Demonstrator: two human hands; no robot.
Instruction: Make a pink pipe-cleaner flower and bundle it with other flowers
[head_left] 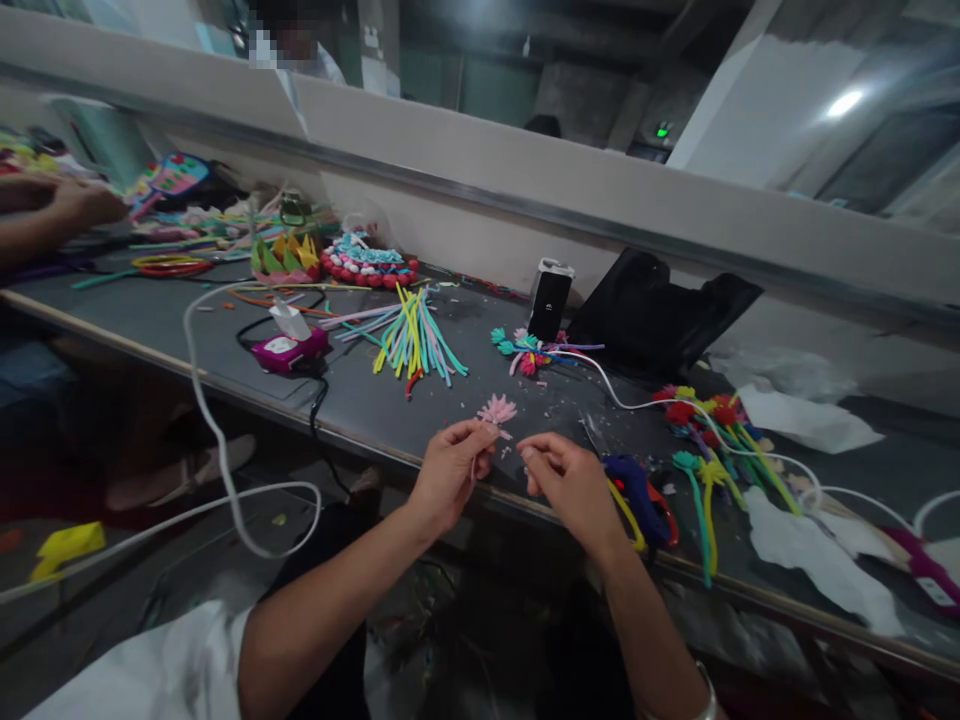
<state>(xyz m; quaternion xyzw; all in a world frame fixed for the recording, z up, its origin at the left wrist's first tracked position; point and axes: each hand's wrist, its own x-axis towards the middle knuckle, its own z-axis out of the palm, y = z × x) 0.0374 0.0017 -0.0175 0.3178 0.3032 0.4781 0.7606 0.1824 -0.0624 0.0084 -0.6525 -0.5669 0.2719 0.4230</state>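
Note:
My left hand (452,472) is closed in a pinch on a pink pipe-cleaner flower (497,408). Its looped petals spread just beyond the fingertips, and a thin pink stem hangs below the thumb. A short pale pink end pokes out toward the right. Close by on that side, my right hand (561,482) is closed too, thumb against bent fingers; whatever it pinches is too small or hidden to make out. Both hands are over the front edge of the dark table (450,415). Tiny pale scraps lie between and beyond them.
Yellow, teal and lilac pipe cleaners (416,335) lie fanned behind my left hand. Finished flowers (529,350) sit by a black box (551,300). Blue-handled pliers (637,495) lie beside my right wrist. A white cable (615,400) crosses the table. Another person's hand (82,203) works far left.

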